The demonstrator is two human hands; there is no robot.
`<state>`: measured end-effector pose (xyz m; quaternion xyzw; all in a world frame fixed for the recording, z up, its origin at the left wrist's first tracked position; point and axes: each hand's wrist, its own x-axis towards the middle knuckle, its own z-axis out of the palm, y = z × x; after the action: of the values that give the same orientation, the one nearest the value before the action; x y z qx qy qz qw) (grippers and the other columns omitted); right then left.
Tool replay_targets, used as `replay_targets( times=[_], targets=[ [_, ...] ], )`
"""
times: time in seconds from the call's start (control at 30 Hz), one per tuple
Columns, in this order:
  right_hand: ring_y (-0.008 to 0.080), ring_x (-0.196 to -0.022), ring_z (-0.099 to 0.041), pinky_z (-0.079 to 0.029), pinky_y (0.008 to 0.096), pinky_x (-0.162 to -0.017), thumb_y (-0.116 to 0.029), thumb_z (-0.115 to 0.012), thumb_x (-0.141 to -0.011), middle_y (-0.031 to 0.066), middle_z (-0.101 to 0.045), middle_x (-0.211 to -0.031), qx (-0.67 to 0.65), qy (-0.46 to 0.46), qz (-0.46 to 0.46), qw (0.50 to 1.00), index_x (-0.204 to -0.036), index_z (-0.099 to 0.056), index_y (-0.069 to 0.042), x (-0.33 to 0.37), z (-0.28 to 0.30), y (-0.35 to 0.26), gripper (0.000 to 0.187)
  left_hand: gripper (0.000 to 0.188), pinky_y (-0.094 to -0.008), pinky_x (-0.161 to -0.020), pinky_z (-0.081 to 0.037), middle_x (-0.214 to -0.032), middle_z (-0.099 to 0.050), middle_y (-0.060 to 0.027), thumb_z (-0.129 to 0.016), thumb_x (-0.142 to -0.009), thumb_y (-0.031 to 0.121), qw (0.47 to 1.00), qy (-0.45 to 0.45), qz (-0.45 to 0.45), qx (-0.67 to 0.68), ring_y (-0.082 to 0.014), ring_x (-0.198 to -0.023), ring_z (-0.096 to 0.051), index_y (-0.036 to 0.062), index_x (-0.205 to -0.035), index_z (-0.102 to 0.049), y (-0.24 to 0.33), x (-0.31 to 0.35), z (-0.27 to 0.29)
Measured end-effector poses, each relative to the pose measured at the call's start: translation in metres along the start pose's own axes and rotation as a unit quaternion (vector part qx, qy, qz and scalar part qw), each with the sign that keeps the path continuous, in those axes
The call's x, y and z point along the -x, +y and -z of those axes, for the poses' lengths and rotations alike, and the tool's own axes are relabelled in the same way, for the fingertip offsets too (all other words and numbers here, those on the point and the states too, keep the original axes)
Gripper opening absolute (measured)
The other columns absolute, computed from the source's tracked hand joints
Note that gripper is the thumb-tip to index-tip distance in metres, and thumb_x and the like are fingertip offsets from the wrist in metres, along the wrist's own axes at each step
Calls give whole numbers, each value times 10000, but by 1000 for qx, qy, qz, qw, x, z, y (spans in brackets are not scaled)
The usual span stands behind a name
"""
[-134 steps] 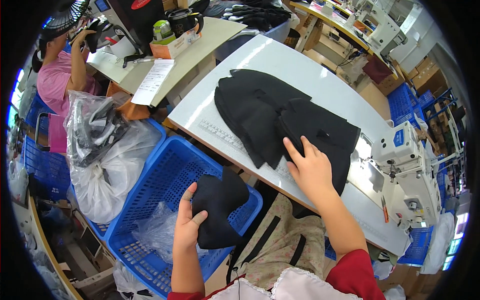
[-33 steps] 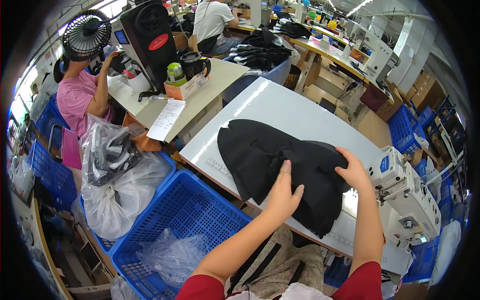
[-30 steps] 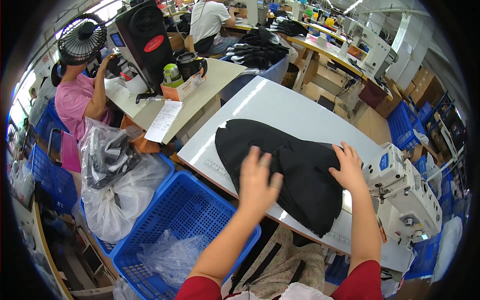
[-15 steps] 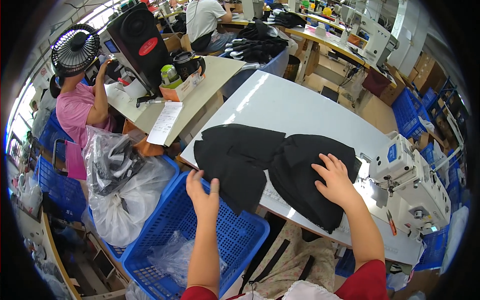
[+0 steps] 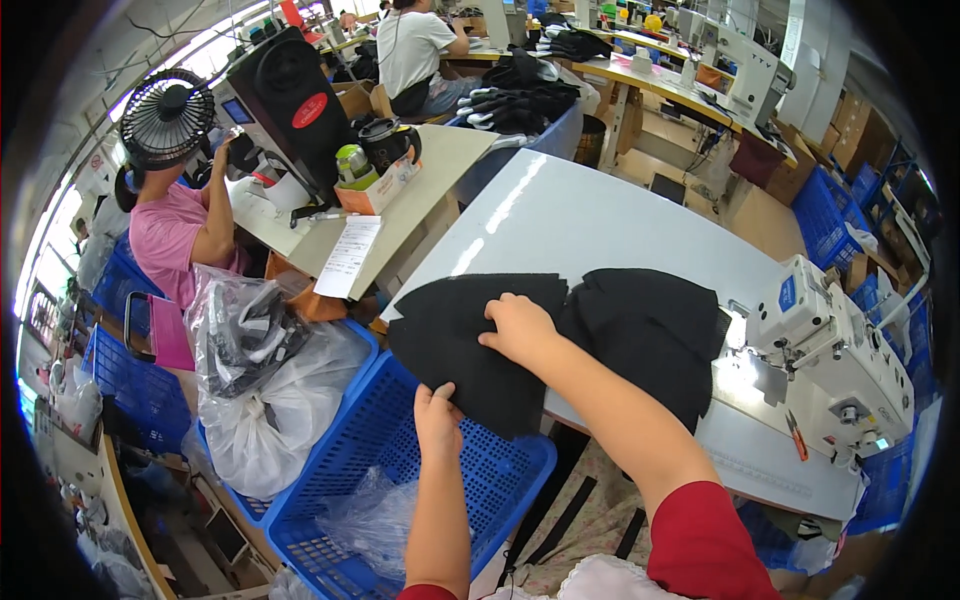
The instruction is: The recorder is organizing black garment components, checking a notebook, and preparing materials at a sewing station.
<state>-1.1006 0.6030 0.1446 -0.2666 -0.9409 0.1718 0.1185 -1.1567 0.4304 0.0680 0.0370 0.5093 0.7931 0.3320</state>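
Two pieces of black fabric lie side by side on the white sewing table. The left black fabric piece (image 5: 455, 345) has a curved upper edge and hangs a little over the table's front edge. My left hand (image 5: 438, 425) pinches its lower left edge between thumb and fingers. Reaching across, my right hand (image 5: 522, 328) rests on the upper part of the same piece, thumb and fingers apart. The right black fabric (image 5: 650, 345) looks like a stack of layers, partly covered by my right forearm.
A white sewing machine (image 5: 820, 330) stands at the table's right, with orange-handled snips (image 5: 796, 435) beside it. Below my left hand is a blue plastic basket (image 5: 535, 470) holding clear plastic. Bagged goods (image 5: 260, 420) fill another basket. A person in pink (image 5: 175, 235) sits at the left.
My right hand has moved left from the right fabric stack onto the left piece. My left hand has closed on that piece's edge, and the piece lies flatter now.
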Motion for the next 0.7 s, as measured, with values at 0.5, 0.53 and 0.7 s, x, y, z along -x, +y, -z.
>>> replay_targets(
  times=[0.5,0.53,0.7],
  targets=[
    [264,-902,-562,-462,422,-747,-171,-665,-751,57,-586,-875,121,11,63,991,-880,-640,-91,26,-26,-27,154,450,-431,-908,-488,-1206,-561,-166,-646,-853,133,961,16,99,257,-306,-1109,-553,23,-1258,-482,-2,-9,7],
    [261,-888,-559,-449,413,-732,-166,-652,-760,58,-585,-866,134,25,76,988,-866,-635,-88,29,-28,-28,133,436,-427,-907,-490,-1192,-571,-163,-644,-857,130,971,25,84,223,-304,-1098,-561,16,-1248,-490,0,-9,8],
    [252,-865,-555,-416,390,-705,-173,-643,-772,58,-584,-829,179,44,123,975,-830,-620,-76,41,-26,-24,116,376,-378,-878,-511,-1181,-578,-149,-620,-879,102,984,45,36,170,-270,-1039,-593,-24,-1213,-502,7,-3,10]
  ],
)
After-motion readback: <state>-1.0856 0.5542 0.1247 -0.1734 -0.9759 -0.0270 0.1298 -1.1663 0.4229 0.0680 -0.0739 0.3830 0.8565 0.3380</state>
